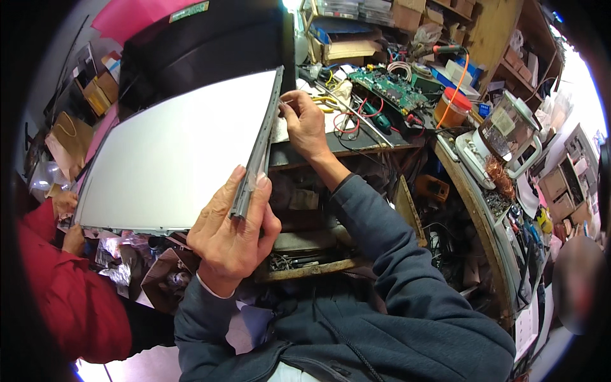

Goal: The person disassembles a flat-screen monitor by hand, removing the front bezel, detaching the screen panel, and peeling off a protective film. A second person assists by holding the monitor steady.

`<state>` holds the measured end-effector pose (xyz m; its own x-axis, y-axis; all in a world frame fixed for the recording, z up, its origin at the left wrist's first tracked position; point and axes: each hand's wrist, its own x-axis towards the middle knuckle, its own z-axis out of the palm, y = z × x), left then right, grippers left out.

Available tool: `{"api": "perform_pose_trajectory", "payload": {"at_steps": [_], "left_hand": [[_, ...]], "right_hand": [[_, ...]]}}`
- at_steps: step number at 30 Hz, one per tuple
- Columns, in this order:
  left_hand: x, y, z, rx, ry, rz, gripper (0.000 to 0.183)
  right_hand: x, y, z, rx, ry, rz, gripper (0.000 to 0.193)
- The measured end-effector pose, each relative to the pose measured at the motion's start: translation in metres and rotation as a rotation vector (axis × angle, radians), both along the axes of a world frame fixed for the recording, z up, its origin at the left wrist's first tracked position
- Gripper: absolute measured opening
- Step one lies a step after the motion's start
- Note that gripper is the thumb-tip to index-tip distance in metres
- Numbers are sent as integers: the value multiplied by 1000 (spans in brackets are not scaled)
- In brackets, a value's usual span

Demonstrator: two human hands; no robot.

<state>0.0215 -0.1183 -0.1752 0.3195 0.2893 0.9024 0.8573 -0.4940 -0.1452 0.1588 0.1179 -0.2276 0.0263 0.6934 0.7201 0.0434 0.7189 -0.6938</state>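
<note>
A large flat white panel, likely part of a screen, lies tilted across the left and middle. Along its right side runs a long grey edge strip. My left hand grips the near end of this strip, thumb on one side and fingers on the other. My right hand is closed in a pinch beside the strip's far part; what its fingertips hold is too small to make out. A co-worker's hands hold the panel's left end.
A dark bench carries a green circuit board, cables, tools and a red-lidded jar. To the right, a glass jug stands on a white base. Below is an open drawer. A co-worker's red sleeve is at the left.
</note>
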Motion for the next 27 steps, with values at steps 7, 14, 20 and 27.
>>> {"api": "perform_pose_trajectory", "payload": {"at_steps": [7,14,20,27], "left_hand": [[-6,-7,-5,7,42,-35,35],[-10,-8,-14,21,33,-56,33],[-12,-14,-10,6,29,-57,32],[-17,-24,2,-1,2,-34,31]], "right_hand": [[22,-3,12,79,-289,42,46],[24,1,9,184,-356,-2,40],[12,-9,6,-83,-212,69,34],[12,-6,10,-108,-161,209,30]]}}
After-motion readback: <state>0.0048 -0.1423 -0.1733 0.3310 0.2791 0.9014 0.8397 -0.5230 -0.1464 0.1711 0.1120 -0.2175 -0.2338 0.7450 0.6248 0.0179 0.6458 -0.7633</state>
